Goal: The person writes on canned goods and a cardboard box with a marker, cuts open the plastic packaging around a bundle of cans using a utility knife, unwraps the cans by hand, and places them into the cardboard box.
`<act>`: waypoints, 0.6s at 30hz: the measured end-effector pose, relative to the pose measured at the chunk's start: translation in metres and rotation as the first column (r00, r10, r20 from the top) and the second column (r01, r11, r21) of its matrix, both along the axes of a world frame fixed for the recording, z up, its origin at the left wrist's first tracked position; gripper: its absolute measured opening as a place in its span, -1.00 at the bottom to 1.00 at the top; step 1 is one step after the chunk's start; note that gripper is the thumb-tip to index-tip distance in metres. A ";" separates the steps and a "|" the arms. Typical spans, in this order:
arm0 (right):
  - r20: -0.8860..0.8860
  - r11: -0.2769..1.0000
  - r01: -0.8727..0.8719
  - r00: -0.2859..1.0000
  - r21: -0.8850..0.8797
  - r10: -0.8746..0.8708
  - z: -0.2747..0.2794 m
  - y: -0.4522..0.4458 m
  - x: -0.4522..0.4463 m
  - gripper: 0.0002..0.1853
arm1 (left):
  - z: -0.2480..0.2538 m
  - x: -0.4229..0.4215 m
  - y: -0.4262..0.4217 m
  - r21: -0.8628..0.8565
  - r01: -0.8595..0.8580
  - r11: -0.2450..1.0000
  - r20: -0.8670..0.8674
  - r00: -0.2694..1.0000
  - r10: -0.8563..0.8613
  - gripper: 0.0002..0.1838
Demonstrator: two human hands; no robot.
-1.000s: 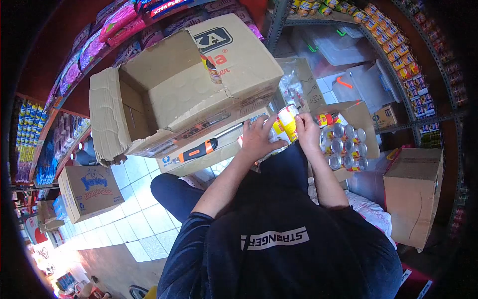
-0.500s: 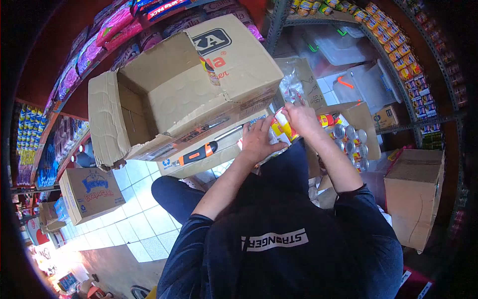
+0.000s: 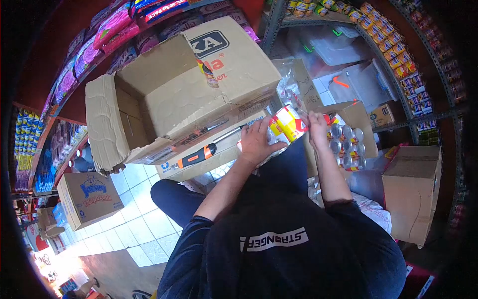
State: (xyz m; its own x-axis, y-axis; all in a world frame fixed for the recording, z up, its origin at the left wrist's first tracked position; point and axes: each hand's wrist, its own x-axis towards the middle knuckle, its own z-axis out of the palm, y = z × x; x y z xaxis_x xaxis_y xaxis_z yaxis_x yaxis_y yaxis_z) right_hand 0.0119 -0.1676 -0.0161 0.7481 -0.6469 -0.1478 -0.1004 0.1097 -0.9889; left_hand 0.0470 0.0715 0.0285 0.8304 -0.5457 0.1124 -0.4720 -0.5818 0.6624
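Note:
My left hand (image 3: 258,141) lies around the near-left side of a yellow, red and white labelled can (image 3: 289,123) above my lap, thumb and fingers pressed to it. White wrapping shows under that hand. Just right of the can is my right hand (image 3: 317,130), fingers curled closed; whatever they may hold is hidden. Clear crumpled plastic (image 3: 290,88) lies beyond the can. To the right, an open carton (image 3: 367,115) holds several silver-topped cans (image 3: 347,147).
A big open cardboard box (image 3: 164,104) stands ahead, with a small can (image 3: 208,74) against it. An orange-black screwdriver (image 3: 196,156) rests on a cardboard flap. Another carton (image 3: 92,199) sits on the tiled floor at left; a tall box (image 3: 411,197) stands at right. Stocked shelves surround me.
My right hand has come off the top of the can and moved right and slightly down, uncovering more of the label. My left hand stays on the can.

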 end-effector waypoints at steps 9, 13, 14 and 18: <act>0.122 0.961 0.032 0.990 0.273 -0.068 0.021 0.011 -0.039 -0.85 | -0.008 0.010 -0.006 0.005 0.061 0.998 0.007 0.998 -0.061 -0.01; -0.254 0.803 -0.210 0.964 -0.558 0.076 -0.035 -0.030 -0.090 -0.81 | -0.007 0.008 -0.007 -0.002 0.043 0.999 0.048 0.998 -0.043 -0.03; -0.362 0.832 -0.264 0.928 -0.488 0.082 -0.034 -0.027 -0.115 -0.80 | -0.009 0.008 -0.008 -0.004 0.032 0.999 0.075 0.997 -0.031 -0.04; -0.475 0.858 -0.508 0.775 -0.077 0.417 -0.046 -0.038 -0.151 -0.74 | 0.003 0.008 -0.005 0.011 0.062 0.998 0.003 0.998 -0.062 -0.04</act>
State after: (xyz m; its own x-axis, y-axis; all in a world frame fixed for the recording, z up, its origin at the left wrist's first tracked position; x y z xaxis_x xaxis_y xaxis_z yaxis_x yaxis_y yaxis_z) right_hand -0.1389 -0.2058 -0.0618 0.8531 -0.2875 -0.4354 -0.5050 -0.2452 -0.8275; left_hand 0.0554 0.0664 0.0313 0.7947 -0.5971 0.1092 -0.5096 -0.5588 0.6543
